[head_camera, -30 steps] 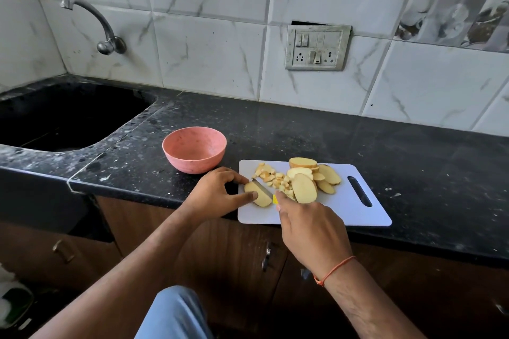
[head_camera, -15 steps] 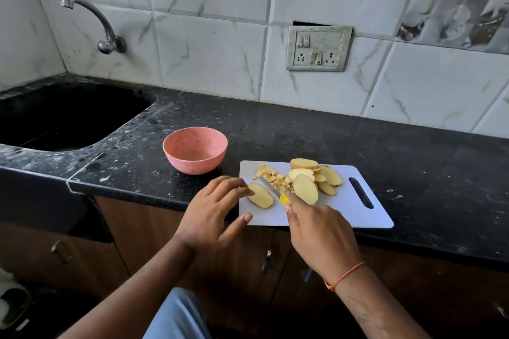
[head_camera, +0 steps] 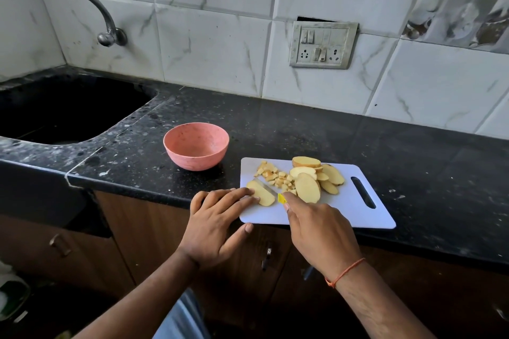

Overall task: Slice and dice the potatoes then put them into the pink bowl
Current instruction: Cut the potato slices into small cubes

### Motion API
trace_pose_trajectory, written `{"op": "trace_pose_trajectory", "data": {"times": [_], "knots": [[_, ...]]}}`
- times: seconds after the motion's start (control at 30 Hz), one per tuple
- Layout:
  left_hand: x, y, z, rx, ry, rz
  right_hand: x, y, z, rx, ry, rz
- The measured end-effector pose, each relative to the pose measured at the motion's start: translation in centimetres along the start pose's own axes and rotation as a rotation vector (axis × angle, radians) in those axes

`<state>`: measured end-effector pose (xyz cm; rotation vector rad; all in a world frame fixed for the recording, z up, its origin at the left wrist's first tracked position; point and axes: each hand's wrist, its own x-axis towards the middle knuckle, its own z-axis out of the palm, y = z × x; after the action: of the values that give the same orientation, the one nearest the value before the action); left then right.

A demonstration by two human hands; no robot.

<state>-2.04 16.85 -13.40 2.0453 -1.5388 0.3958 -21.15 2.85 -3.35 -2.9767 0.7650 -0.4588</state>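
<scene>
Pinning a pale oval potato slice [head_camera: 261, 193] flat on the white plastic cutting board [head_camera: 358, 215], the left hand [head_camera: 217, 226] lies spread, its straight fingertips [head_camera: 249, 195] pressing the slice's near-left edge while the thumb reaches out along the board's front edge. The right hand [head_camera: 319, 231] curls round the yellow handle of a small steel-bladed knife [head_camera: 271, 192], whose blade rests across that slice. Behind it sit a heap of small yellow potato cubes [head_camera: 278, 177] and a fanned stack of uncut potato slices [head_camera: 314, 177]; the empty pink round bowl [head_camera: 196, 149] stands on the black speckled desk [head_camera: 303, 129] just left of the board. Raw potato is probably firm but wet and slick where cut, so a thin slice may skate under the blade; holding it by its far edge with fingertips tucked back from the knife seems safest. The light cubes would scoop up easily by the handful.
</scene>
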Motion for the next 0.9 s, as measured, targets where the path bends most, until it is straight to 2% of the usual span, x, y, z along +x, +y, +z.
{"op": "trace_pose_trajectory", "data": {"times": [0.5,0.9], "knots": [[0.1,0.1,-0.1,0.046,-0.057,-0.03,2.3,-1.9,0.9,-0.15,-0.116,0.021],[0.3,0.4,0.0,0.136,-0.072,-0.039,0.2,-0.7,0.3,-0.184,-0.139,-0.029]]}}
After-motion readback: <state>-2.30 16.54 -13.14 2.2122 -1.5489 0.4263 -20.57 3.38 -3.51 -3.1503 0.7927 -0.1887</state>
